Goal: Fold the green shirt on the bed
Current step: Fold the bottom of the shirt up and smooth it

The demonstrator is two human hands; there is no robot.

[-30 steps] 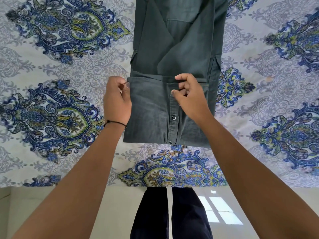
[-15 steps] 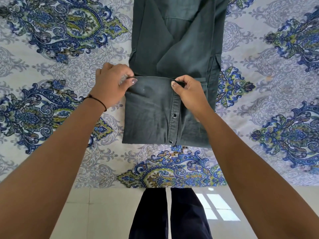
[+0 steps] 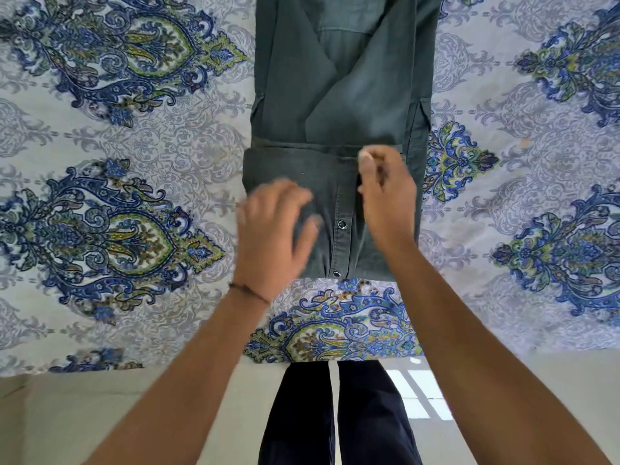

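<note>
Cloth printed in blue-green paisley covers the bed (image 3: 134,156), giving a flat base for folding. The green shirt (image 3: 352,95) lies along its middle as a narrow strip, near end doubled over. The left hand (image 3: 275,229), blurred, spreads open fingers on that flap, probably smoothing it. The right hand (image 3: 385,196) curls at the flap's top edge; a pinch cannot be confirmed.
</note>
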